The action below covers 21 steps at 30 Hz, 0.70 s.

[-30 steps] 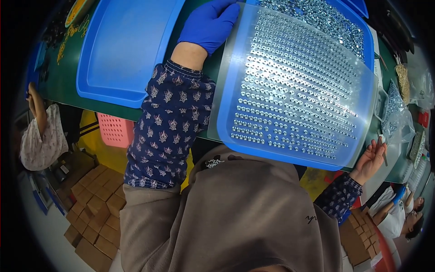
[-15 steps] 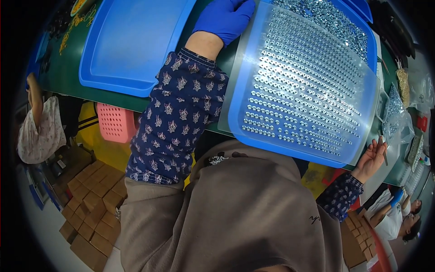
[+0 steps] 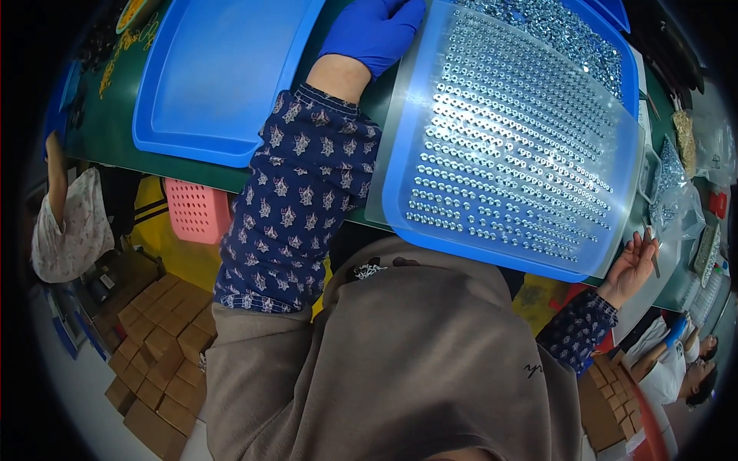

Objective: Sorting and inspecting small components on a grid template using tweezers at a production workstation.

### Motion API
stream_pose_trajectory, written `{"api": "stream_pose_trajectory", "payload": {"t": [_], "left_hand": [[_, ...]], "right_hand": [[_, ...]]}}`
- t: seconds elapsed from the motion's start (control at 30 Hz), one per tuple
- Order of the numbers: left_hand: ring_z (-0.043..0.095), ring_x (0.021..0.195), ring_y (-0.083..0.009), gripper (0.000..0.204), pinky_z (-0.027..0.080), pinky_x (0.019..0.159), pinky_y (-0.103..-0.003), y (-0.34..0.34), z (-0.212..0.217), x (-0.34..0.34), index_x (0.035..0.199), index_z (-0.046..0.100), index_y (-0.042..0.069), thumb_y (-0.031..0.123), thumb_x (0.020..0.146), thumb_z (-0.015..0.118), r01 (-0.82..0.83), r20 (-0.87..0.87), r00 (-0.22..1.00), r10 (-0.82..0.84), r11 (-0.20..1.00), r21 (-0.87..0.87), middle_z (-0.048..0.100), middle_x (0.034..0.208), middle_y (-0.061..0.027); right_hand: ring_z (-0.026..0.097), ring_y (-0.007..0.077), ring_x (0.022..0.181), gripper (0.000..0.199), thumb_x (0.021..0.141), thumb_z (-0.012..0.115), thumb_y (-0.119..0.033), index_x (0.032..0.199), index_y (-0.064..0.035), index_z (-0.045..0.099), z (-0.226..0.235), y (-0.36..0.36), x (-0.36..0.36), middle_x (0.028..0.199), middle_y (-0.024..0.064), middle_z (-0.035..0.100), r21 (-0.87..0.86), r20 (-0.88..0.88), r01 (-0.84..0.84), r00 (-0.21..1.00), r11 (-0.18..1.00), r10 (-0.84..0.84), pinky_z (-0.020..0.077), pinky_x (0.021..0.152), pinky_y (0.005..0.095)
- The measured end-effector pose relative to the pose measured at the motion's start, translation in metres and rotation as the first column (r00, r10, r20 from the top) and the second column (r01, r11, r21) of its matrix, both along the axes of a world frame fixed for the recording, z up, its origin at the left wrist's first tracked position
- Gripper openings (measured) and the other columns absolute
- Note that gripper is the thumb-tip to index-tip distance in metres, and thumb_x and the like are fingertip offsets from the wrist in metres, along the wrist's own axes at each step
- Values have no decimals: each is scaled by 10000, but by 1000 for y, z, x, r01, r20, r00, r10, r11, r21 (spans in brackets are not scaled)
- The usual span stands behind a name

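A clear sheet [image 3: 624, 161] with rows of small round shiny metal pieces [image 3: 500, 138] lies slightly tilted over a blue tray [image 3: 461, 250]. My left hand [image 3: 373, 34], in a blue glove, is closed at the sheet's upper left edge; its fingertips are partly cut off by the frame. Loose metal pieces of the same shine [image 3: 565, 34] are heaped at the tray's far end. By the sheet's lower right corner, my bare right hand [image 3: 630, 269] is palm up with curled fingers, and a thin dark tool like tweezers [image 3: 655, 261] is held in them.
Left of my arm is another blue tray [image 3: 207, 77] on the green table [image 3: 100, 138]. A pink perforated basket [image 3: 196, 209] stands below the table edge. Clear bags of small parts [image 3: 673, 184] lie at the right. Cardboard boxes [image 3: 161, 338] are stacked on the floor. Other people sit at both sides.
My left hand and the sheet's left edge appear slightly further left, with the whole view shifting a little too. My right hand keeps the thin tool and has barely moved.
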<state>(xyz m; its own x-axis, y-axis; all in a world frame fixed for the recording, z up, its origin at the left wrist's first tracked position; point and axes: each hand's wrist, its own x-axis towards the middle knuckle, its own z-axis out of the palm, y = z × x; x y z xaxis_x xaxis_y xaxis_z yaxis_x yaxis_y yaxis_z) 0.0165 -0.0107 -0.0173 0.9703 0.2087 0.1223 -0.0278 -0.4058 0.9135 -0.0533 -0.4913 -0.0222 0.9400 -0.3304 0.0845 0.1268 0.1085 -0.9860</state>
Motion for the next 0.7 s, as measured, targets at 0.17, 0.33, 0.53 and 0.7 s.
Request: {"api": "stream_pose_trajectory", "payload": {"t": [0.17, 0.33, 0.53, 0.7], "left_hand": [[563, 880, -183, 310, 417, 792, -251, 0, 0, -3, 1047, 552, 3, 221, 832, 497, -13, 2, 1000, 13, 998, -68, 598, 971, -129], [565, 871, -193, 307, 419, 784, -253, 7, 8, -8, 1037, 553, 3, 221, 829, 496, -1, 9, 1000, 1, 1000, -22, 599, 958, -136], [567, 877, -233, 323, 420, 786, -272, 2, -2, 1, 1025, 557, 7, 249, 821, 493, 25, 38, 999, -25, 1000, -9, 592, 957, -160], [566, 880, -250, 327, 420, 790, -278, 13, 7, -15, 1014, 561, 11, 262, 814, 499, -24, 22, 999, 24, 1000, 8, 589, 960, -162]], "right_hand": [[535, 238, 933, 267, 878, 444, -155, 1098, -5, 474, 6, 8, -6, 1067, 156, 535, 101, 70, -115, 992, 988, 108, 424, 796, 313], [515, 307, 986, 248, 865, 467, -157, 1081, -35, 467, 49, 61, -30, 1047, 200, 536, -43, 149, -279, 948, 959, 283, 426, 810, 358], [552, 308, 893, 172, 750, 633, -129, 839, -65, 500, 80, 181, -56, 828, 162, 626, -610, 151, -452, 740, 651, 656, 449, 743, 374], [569, 271, 863, 268, 630, 685, -29, 845, -59, 527, 83, 230, -53, 881, 114, 625, -776, 8, -555, 464, 298, 886, 440, 668, 334]]}}
